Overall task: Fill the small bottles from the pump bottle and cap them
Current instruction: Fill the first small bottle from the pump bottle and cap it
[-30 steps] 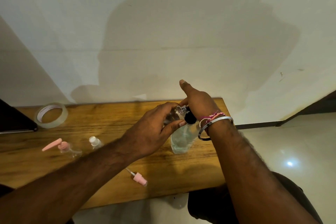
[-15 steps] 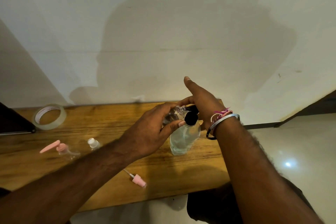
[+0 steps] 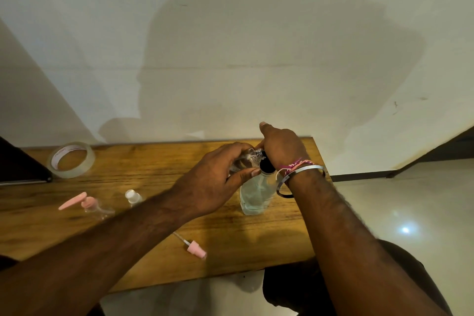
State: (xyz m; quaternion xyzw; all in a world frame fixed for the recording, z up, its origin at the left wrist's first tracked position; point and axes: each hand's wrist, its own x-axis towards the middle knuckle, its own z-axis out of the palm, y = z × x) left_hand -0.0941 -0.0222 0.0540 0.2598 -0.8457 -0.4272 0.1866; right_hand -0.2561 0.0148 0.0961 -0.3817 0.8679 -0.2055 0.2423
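A clear pump bottle [image 3: 254,194] with a black pump head stands on the wooden table [image 3: 128,182] at the right. My right hand [image 3: 280,147] rests on top of its pump head, palm down. My left hand [image 3: 215,185] holds a small clear bottle [image 3: 247,158] tilted, its open mouth against the pump's spout. A small bottle with a pink pump cap [image 3: 89,205] lies at the left. Beside it stands a small bottle with a white cap [image 3: 132,197]. A loose pink spray cap with its tube [image 3: 195,251] lies near the front edge.
A roll of clear tape [image 3: 71,159] lies at the back left of the table. A dark object [image 3: 18,164] sits at the far left edge. The table backs onto a white wall; its right end drops to a tiled floor [image 3: 400,213].
My right hand rose off the pump head half a second ago and has come back down onto it. My left hand keeps the small bottle at the spout.
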